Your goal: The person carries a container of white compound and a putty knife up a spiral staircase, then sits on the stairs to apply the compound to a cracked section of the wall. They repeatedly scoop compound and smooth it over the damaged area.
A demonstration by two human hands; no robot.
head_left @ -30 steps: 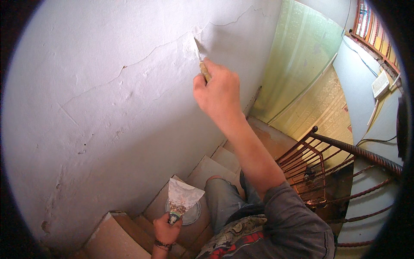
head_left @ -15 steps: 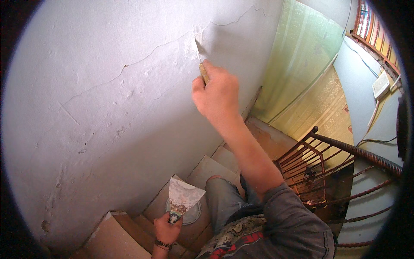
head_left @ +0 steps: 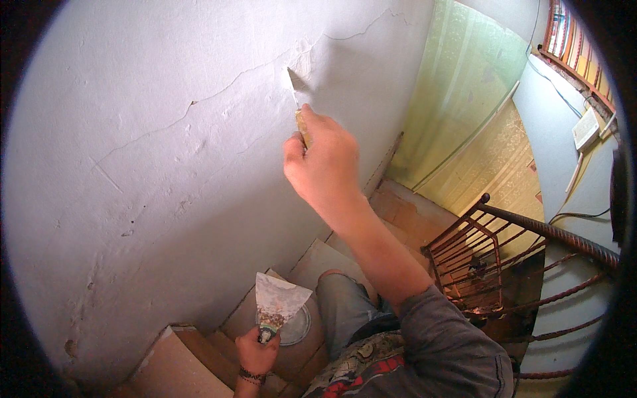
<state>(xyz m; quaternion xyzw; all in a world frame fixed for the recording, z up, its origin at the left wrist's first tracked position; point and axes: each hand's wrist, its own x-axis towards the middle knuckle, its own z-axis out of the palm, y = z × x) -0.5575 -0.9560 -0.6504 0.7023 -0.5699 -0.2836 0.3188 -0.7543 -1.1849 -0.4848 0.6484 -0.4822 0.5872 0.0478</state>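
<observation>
My right hand is closed round the wooden handle of a small putty knife. Its narrow blade points up at the white wall, beside a patch of fresh filler on a long crack. Whether the blade touches the wall, I cannot tell. Low down, my left hand grips a wide putty knife by its handle, blade upward and smeared with whitish filler. Behind that blade, partly hidden, a round container stands on a stair step.
Stairs run along the wall's foot. A dark metal railing with twisted bars curves along the right. Green and yellow sheeting covers the far wall. A white box with cables hangs at the right, below a barred window.
My right hand has drawn the small putty knife down and slightly left, off the filler patch. The wide putty knife in my left hand has shifted a little left.
</observation>
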